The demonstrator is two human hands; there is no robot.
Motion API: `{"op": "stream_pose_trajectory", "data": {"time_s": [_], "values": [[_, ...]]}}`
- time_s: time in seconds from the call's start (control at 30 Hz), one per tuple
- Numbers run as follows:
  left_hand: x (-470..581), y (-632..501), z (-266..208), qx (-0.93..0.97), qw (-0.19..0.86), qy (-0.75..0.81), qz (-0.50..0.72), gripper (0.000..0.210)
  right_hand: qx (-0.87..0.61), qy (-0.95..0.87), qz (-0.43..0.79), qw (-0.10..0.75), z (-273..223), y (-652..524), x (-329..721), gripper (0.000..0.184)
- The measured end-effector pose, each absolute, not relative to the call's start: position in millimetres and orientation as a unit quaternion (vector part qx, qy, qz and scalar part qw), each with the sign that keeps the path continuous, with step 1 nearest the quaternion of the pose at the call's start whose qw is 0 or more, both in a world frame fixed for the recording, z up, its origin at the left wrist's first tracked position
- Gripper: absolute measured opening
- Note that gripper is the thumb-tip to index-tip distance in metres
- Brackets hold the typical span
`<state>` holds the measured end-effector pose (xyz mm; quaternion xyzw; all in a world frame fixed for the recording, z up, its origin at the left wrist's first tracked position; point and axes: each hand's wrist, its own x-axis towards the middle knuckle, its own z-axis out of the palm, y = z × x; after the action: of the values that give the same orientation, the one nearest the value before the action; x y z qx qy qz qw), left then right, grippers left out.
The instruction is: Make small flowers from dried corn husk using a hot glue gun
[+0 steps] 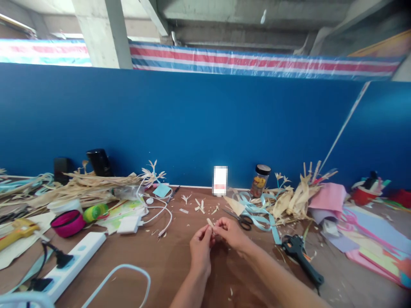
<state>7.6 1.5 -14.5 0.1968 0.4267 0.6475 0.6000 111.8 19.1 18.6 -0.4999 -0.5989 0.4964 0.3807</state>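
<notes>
Above the middle of the table, my left hand (201, 245) and my right hand (230, 233) meet, fingertips pinched together. Between them is a small pale strip of dried husk (209, 222), its tip poking up; the fingers hide the rest. Just beyond lie cut husk petals (199, 206) and a small husk piece (186, 198) on the tabletop. Black-handled scissors (245, 222) rest to the right of my right hand, near a triangular husk piece (234, 205) and a curled light-blue ribbon (257, 214).
A black glue gun (302, 259) lies at right, before a husk bundle (290, 203) and coloured paper (379, 231). A lidded jar (260, 179) stands at the back. On the left are a power strip (78, 265), a white charger (129, 224), a pink tape roll (67, 223) and piled husks (93, 184).
</notes>
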Motion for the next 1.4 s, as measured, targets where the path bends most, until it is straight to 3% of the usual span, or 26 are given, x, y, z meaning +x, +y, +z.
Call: {"op": "stream_pose_trajectory", "data": {"time_s": [0.33,0.83,1.0,1.17,1.4], "values": [[9.6,-0.2,-16.1,0.24,0.597,0.411,0.646,0.03,-0.508,-0.609,0.453,0.408,11.1,18.9,116.1,0.023],[11.6,-2.6,-12.1,0.249,0.599,0.426,0.631,0.032,-0.518,-0.651,0.404,0.38,0.1,23.6,120.4,0.017],[11.3,-2.9,-16.1,0.278,0.588,0.417,0.635,0.028,-0.527,-0.678,0.371,0.352,-1.9,24.0,121.0,0.016],[9.2,-1.1,-17.0,0.241,0.566,0.414,0.671,0.025,-0.556,-0.713,0.297,0.308,1.7,45.0,125.0,0.004],[9.5,4.0,-22.8,0.199,0.528,0.436,0.701,0.026,-0.61,-0.733,0.19,0.233,11.9,100.8,90.5,0.013]]}}
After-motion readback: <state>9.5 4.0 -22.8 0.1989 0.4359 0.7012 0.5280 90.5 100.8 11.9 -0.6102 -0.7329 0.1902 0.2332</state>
